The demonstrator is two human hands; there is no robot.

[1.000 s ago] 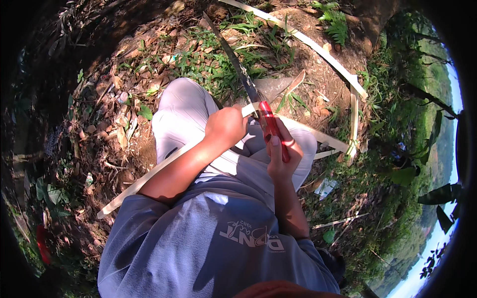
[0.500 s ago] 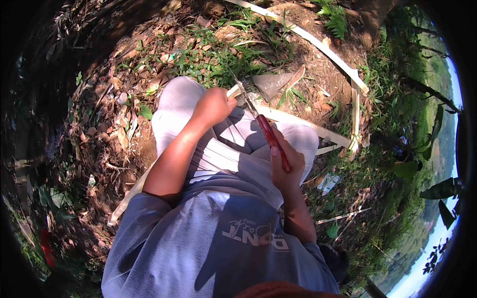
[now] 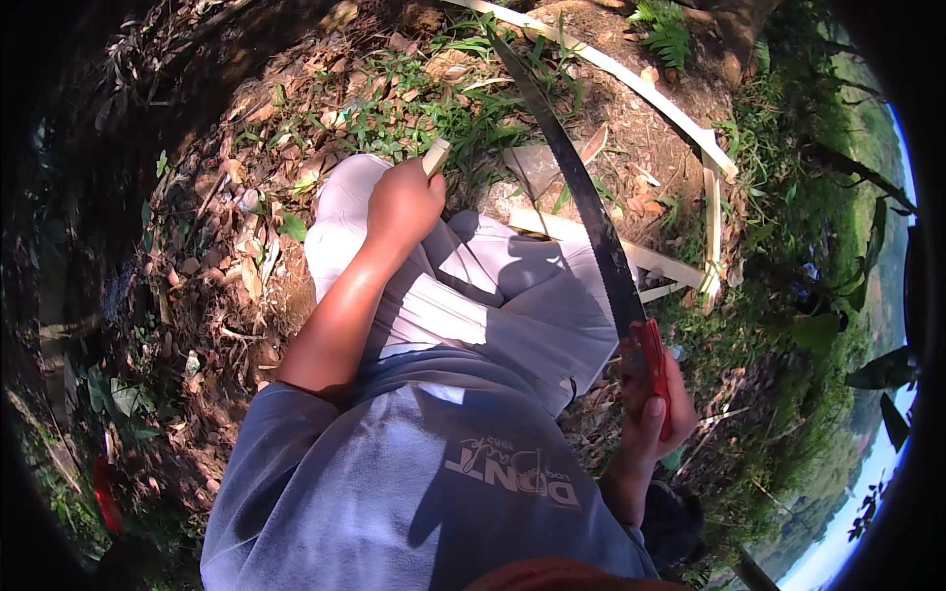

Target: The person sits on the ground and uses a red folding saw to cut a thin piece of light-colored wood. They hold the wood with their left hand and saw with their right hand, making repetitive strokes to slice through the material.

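Observation:
My left hand (image 3: 406, 205) is closed around a pale wooden strip (image 3: 437, 158), whose squared end sticks out past my fingers, above my left knee. Most of the strip is hidden by the hand and arm. Off to the right, my right hand (image 3: 641, 438) grips the red handle of a handsaw (image 3: 581, 189). The long dark toothed blade points away from me, with its tip far ahead near the grass. Blade and strip are apart. Under both hands are my folded legs in light trousers (image 3: 443, 281).
A long pale wooden strip (image 3: 631, 79) curves across the ground ahead. More strips (image 3: 667, 266) meet it at an angle to the right, one upright piece (image 3: 711, 222) among them. A flat grey stone (image 3: 532, 165) lies before my knees. Dry leaves, grass and a fern (image 3: 662, 37) surround me.
The saw has come off the strip and swung right and back toward me, its full blade now showing. My left hand has shifted slightly; the strip's tail by my left elbow is out of sight.

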